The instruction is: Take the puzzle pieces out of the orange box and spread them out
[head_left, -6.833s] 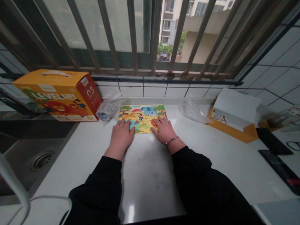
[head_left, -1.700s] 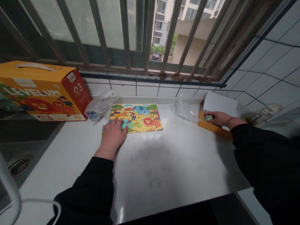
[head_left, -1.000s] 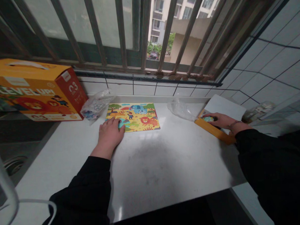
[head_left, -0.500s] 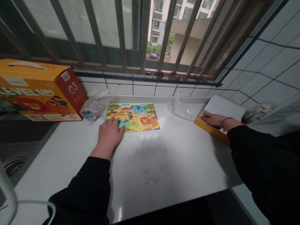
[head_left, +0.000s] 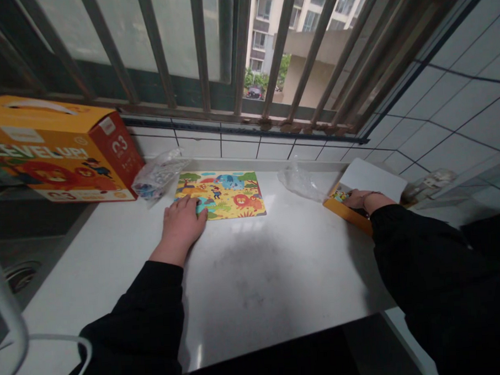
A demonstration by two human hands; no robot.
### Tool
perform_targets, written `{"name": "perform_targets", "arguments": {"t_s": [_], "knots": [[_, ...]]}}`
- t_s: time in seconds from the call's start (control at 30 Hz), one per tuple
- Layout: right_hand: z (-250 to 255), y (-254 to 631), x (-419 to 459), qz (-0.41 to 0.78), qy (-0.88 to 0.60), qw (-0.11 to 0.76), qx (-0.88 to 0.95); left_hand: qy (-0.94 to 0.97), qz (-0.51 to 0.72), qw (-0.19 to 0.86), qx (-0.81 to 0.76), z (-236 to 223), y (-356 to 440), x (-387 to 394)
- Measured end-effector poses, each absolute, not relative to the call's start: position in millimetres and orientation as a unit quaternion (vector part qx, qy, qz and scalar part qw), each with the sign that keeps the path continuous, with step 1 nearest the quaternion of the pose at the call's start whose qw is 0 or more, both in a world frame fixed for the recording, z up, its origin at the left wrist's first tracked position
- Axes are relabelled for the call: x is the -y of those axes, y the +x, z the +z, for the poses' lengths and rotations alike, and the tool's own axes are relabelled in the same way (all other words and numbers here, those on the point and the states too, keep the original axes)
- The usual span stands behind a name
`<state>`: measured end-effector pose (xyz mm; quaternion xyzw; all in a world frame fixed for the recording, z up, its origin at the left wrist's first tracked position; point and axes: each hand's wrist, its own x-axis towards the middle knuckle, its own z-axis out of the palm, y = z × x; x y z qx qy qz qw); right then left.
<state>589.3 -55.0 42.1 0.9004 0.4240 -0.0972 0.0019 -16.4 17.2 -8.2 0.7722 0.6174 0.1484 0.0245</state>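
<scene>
A colourful animal jigsaw puzzle (head_left: 225,193) lies flat on the white counter (head_left: 257,275) near the tiled wall. My left hand (head_left: 182,226) rests palm down on the puzzle's near left corner, fingers stretched out. My right hand (head_left: 355,198) reaches into a small open yellow box (head_left: 347,213) with a white lid (head_left: 371,178) at the right. Its fingers are mostly hidden inside the box among small printed pieces, so what they hold is unclear.
A big orange puzzle carton (head_left: 58,151) stands at the back left. A plastic bag of pieces (head_left: 155,178) lies beside it, and an empty clear bag (head_left: 300,182) sits between puzzle and yellow box. A sink (head_left: 17,269) is at the left. Window bars rise behind.
My right hand left the puzzle and went to the yellow box, then shifted deeper into it over the last second. My left hand stayed on the puzzle's corner.
</scene>
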Motion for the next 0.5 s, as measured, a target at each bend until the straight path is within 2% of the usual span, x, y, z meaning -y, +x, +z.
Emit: {"name": "perform_targets", "arguments": {"t_s": [0.07,0.2,0.5], "knots": [[40.6,588.4,52.6,-0.115,0.910,0.034,-0.396,0.774,0.144,0.023,-0.616,-7.2,-16.2,-17.1],[40.2,589.6,53.5,-0.120,0.907,0.041,-0.401,0.777,0.139,0.024,-0.613,-6.6,-16.2,-17.7],[39.0,596.5,74.0,-0.087,0.896,-0.037,-0.434,0.773,0.139,0.021,-0.618,-9.0,-16.3,-18.7]]}}
